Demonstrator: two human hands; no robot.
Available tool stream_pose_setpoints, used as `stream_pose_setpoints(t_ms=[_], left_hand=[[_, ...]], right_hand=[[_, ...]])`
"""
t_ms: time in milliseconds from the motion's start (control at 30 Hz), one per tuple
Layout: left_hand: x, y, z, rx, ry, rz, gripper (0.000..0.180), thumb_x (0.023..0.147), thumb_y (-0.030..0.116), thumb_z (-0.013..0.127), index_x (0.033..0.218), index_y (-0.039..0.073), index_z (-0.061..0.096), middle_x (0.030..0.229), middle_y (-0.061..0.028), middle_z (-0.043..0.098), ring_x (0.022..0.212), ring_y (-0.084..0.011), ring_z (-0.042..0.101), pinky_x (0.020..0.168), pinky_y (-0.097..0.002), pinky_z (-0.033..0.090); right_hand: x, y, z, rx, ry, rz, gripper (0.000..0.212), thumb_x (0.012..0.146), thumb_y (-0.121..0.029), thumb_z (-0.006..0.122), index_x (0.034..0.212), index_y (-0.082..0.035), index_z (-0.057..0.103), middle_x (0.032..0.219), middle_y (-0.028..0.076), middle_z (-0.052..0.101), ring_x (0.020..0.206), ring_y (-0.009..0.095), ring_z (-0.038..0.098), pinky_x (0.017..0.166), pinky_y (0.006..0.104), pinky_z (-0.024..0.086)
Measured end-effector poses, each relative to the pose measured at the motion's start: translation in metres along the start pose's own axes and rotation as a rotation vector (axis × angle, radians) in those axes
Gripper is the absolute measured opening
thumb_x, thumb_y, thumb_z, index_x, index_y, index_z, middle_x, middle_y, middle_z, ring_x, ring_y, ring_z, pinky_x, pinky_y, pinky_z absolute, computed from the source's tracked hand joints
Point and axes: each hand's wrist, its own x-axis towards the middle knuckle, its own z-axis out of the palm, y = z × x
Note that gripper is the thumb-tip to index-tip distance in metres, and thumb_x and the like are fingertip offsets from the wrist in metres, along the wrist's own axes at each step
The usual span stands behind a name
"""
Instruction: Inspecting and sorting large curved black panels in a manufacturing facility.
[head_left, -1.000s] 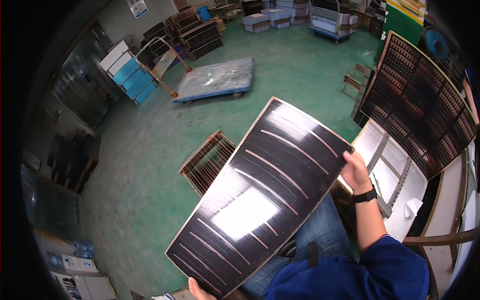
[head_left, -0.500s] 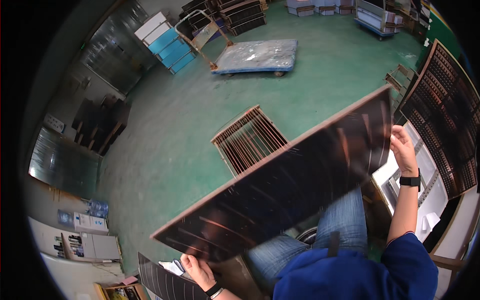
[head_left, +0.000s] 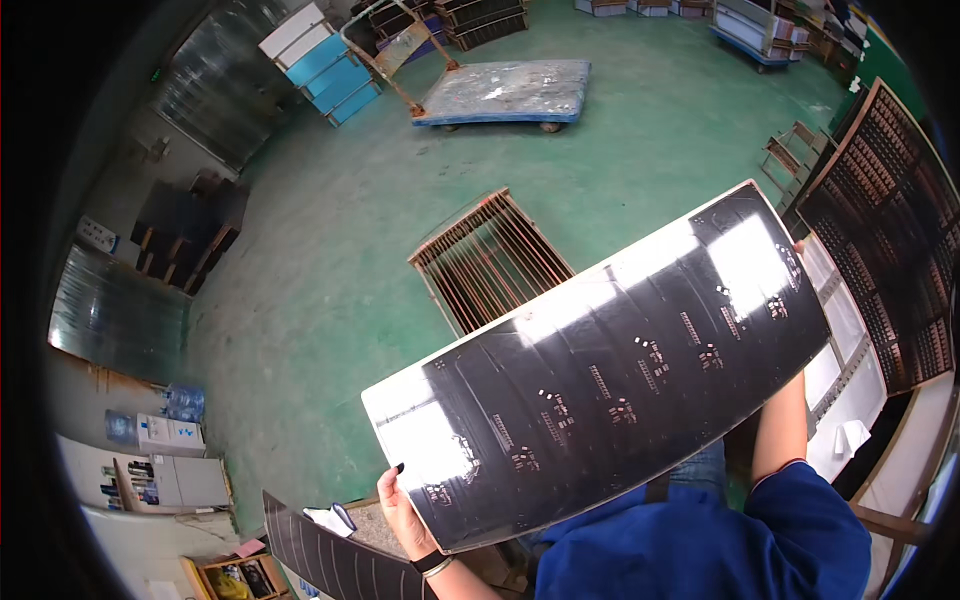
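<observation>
A large dark glossy panel [head_left: 590, 400] spans the middle of the view, tilted so its right end is higher. Pale small marks in rows cover its face, and bright light reflects from its left and upper right parts. At its lower left edge my left hand [head_left: 405, 515] is closed on the panel, a black band on the wrist. My right hand [head_left: 799, 246] holds the right edge; only a bit of it shows past the panel, the rest being hidden behind.
Ahead on the green floor stands a slatted rack [head_left: 492, 255], with a flat trolley [head_left: 505, 92] farther off. A dark perforated sheet [head_left: 885, 235] leans at the right, beside a white surface [head_left: 845, 350]. A dark striped sheet [head_left: 330, 555] is at lower left.
The panel has turned its face up toward me, showing its marks and reflections. Its left end has moved right and up, with my left hand. My right hand is now mostly hidden.
</observation>
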Motion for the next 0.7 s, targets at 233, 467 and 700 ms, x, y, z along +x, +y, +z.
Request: stream_pose_setpoints(t_ms=[233,467,700], left_hand=[[0.002,-0.002,0.018,-0.09,0.026,-0.07,0.027,0.09,0.0,0.05,0.117,-0.003,0.048,0.112,-0.0144,0.058,0.102,-0.0185,0.058,0.091,-0.0295,0.047],[0.003,-0.017,0.003,0.002,0.048,-0.099,0.027,0.091,0.003,0.051,0.117,-0.003,0.05,0.105,-0.0116,0.062,0.09,-0.0152,0.061,0.082,-0.0256,0.049],[0.004,-0.025,-0.002,0.049,0.049,-0.113,0.025,0.091,0.0,0.048,0.115,-0.001,0.052,0.112,-0.012,0.059,0.099,-0.0166,0.059,0.089,-0.0276,0.049]], right_hand=[[0.002,0.001,0.008,0.006,0.008,-0.004,0.021,0.092,-0.022,0.05,0.106,-0.009,0.058,0.123,0.01,0.052,0.119,0.023,0.047,0.105,0.0416,0.034],[0.011,0.024,0.011,0.075,0.021,0.015,0.023,0.092,-0.023,0.05,0.108,-0.009,0.057,0.124,0.01,0.051,0.118,0.023,0.047,0.105,0.0416,0.034],[0.017,0.03,0.014,0.077,0.03,0.029,0.024,0.092,-0.024,0.05,0.109,-0.008,0.057,0.124,0.01,0.051,0.118,0.024,0.048,0.104,0.0416,0.035]])
